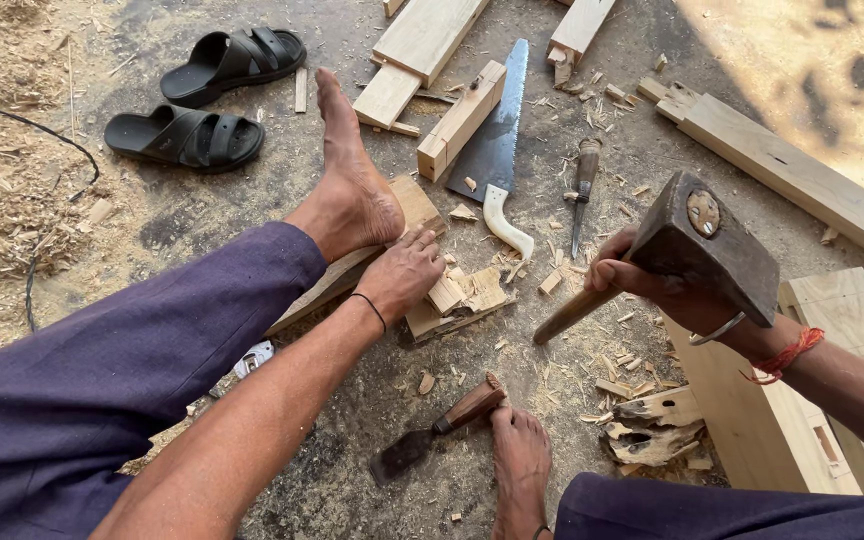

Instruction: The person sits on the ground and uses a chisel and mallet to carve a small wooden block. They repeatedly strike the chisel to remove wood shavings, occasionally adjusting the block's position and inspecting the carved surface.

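concrete floor (pixel 252 200) strewn with chips and shavings. left hand (pixel 404 275) lies nearer, fingers (pixel 422 245) spread flat and pressing the chipped wood block (pixel 457 300), whose long axis runs from lower left to upper right under the foot (pixel 352 190). right hand (pixel 652 285) has fingers closed around the mallet (pixel 702 250) handle, head raised, up and right of the block.

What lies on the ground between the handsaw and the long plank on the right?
A wooden-handled chisel among wood chips, between handsaw and plank, in the head view.
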